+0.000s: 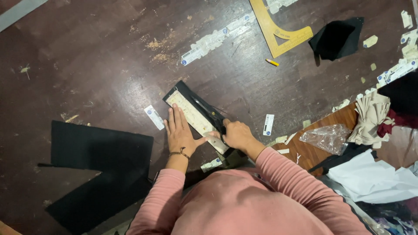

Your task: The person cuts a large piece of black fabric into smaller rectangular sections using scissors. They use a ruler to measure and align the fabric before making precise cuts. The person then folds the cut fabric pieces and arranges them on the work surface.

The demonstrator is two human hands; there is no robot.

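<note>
At 9 o'clock lies a large black fabric piece (100, 169). At centre, my left hand (179, 132) rests flat, fingers extended, pinning a cream pattern strip (196, 119) over a black cloth strip (183, 89). At 3 o'clock of it, my right hand (235, 135) grasps dark scissors (209, 112) along the strip's edge. A yellow set square (278, 32) lies at 1 o'clock.

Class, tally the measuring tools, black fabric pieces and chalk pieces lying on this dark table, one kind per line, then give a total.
Measuring tools: 2, a pale ruler and a tan set square
Black fabric pieces: 3
Yellow chalk: 1
Total: 6
</note>
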